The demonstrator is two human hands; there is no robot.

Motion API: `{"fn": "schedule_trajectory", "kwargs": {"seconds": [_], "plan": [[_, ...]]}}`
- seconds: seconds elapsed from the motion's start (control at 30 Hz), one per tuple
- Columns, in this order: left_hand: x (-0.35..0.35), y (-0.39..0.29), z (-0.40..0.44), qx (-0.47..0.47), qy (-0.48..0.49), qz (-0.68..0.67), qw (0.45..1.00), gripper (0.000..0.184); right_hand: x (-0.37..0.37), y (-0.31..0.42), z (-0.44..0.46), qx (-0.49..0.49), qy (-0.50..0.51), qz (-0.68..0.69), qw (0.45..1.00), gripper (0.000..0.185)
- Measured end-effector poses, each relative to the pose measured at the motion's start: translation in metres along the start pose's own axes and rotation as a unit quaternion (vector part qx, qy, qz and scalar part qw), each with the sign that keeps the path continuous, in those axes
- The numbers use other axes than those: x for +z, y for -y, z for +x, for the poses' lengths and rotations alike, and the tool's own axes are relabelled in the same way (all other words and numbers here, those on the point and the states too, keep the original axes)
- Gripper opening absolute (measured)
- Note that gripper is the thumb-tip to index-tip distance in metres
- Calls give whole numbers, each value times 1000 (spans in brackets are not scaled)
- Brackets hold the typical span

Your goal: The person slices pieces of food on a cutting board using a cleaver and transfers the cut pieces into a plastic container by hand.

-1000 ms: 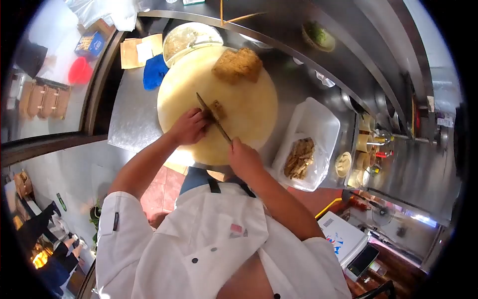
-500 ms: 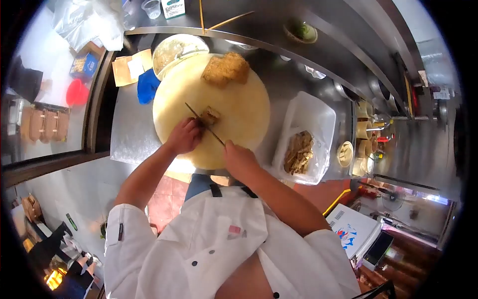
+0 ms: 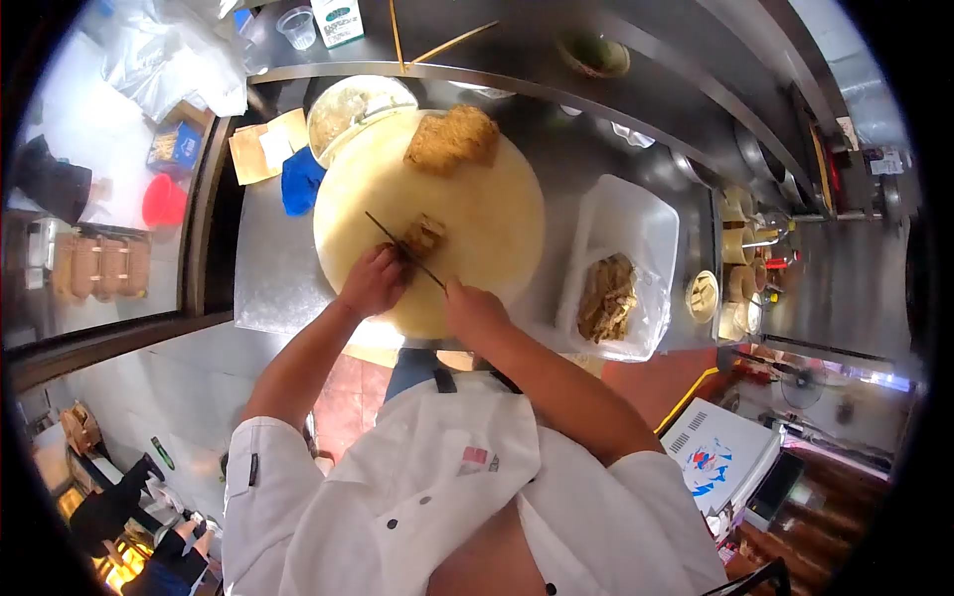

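Note:
A round pale cutting board (image 3: 487, 228) lies on the steel counter. My right hand (image 3: 475, 310) is closed round the handle of a knife (image 3: 405, 248), whose narrow blade points up and left across the board. Just left of the blade, my left hand (image 3: 375, 281) has its fingers curled against a brown piece of food, mostly hidden under them. Beyond the blade sits a small cut brown chunk (image 3: 427, 234). A larger golden-brown crusted piece (image 3: 453, 139) rests at the board's far edge.
On the right, a white plastic tub (image 3: 636, 223) holds brown strips (image 3: 607, 298). Past the board's far left edge stand a metal bowl (image 3: 353, 111), a blue cloth (image 3: 300, 182) and brown paper (image 3: 260, 151). Two chopsticks (image 3: 453, 43) lie on the shelf.
The camera view has shifted. The knife stays beside my left hand, and more of the cut chunk shows beyond the blade.

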State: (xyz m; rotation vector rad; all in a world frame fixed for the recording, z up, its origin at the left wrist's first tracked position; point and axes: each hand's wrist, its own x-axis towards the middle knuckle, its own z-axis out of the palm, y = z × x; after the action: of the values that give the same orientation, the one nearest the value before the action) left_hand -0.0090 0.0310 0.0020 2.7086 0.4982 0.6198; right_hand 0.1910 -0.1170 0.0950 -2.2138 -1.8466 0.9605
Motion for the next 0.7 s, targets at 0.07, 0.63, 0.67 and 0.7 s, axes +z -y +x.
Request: {"fn": "schedule_trajectory", "kwargs": {"seconds": [0.07, 0.63, 0.67, 0.7], "plan": [[-1, -5, -2, -5, 19, 0, 1000, 31, -8, 5, -7, 11, 15, 9, 1000, 20], [1, -14, -7, -3, -65, 11, 998, 19, 0, 9, -10, 17, 26, -5, 1000, 20], [-2, -18, -7, -1, -65, 11, 998, 19, -6, 10, -15, 18, 25, -4, 1000, 20], [-5, -23, -7, -11, -69, 21, 997, 19, -10, 11, -21, 21, 35, -2, 999, 19]]}}
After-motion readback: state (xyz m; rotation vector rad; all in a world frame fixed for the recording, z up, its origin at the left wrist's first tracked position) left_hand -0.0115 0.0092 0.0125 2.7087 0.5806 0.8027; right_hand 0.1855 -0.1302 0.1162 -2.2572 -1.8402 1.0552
